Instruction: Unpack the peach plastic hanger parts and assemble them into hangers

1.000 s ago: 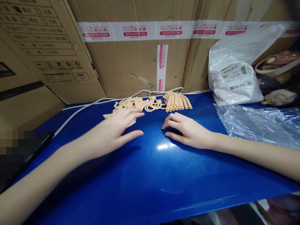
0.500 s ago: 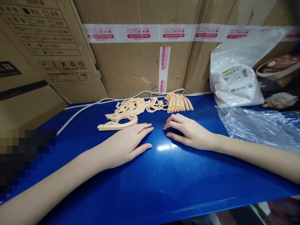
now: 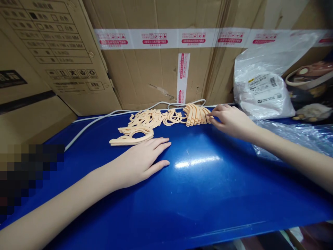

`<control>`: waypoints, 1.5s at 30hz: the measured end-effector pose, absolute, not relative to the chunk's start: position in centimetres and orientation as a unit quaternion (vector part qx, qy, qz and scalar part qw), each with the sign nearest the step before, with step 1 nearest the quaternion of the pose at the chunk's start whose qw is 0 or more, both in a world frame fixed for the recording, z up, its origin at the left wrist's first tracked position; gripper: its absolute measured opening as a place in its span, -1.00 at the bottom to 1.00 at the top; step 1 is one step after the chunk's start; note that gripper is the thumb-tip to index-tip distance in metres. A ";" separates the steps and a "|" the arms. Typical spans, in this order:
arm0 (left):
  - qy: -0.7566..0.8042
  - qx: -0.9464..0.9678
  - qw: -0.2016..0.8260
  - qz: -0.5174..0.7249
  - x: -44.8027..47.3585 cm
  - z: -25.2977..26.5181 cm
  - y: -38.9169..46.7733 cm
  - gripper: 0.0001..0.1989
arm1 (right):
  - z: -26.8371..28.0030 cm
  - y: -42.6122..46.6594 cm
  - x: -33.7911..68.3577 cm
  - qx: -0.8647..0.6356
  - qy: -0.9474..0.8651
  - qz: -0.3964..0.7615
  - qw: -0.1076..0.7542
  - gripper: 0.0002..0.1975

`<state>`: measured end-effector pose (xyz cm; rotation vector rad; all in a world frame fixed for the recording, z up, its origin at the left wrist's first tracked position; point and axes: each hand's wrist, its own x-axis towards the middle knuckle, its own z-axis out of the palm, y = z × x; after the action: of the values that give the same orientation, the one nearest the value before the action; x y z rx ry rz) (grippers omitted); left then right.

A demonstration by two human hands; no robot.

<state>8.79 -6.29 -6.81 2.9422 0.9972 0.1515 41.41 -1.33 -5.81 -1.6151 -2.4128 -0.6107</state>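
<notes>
Touching curved beige pieces [image 3: 195, 115]

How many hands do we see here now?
2: the left hand beside the nearest beige pieces; the right hand at the rightmost beige pieces. None appears hidden.

Left hand [image 3: 142, 161], right hand [image 3: 231, 118] bare; forearms [image 3: 85, 191] bare, slender; fingers [image 3: 163, 147] slim

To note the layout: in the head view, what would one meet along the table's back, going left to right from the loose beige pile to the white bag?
Loose beige pile, ring-like beige pieces, row of curved beige pieces, right hand, white bag.
</notes>
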 end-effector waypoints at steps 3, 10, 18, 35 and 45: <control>0.324 0.945 0.015 0.045 8.9 -6.8 -6.3 -0.44 | -6.5 -0.2 42.7 -0.567 -0.803 -0.175 0.053 -0.60; 0.329 0.944 0.013 0.034 9.2 -6.6 -6.4 -0.42 | -6.6 0.2 43.0 -0.638 -0.750 -0.176 0.023 -0.65; 0.325 0.945 0.010 0.030 9.2 -6.4 -6.5 -0.43 | -7.0 0.8 43.6 -0.692 -0.710 -0.133 -0.014 -0.67; 0.298 0.936 -0.047 0.180 9.1 -6.3 -6.2 -0.51 | -5.5 -6.2 36.9 -0.313 -0.936 -0.132 0.090 -0.94; 0.231 0.960 -0.049 0.150 9.5 -6.3 -6.5 -0.74 | -6.8 -7.8 35.4 -0.191 -0.952 -0.205 0.119 -0.88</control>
<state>9.53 -6.45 -6.33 3.1140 0.7482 0.4855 35.36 -7.82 -6.80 -0.5585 -2.7842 -0.6002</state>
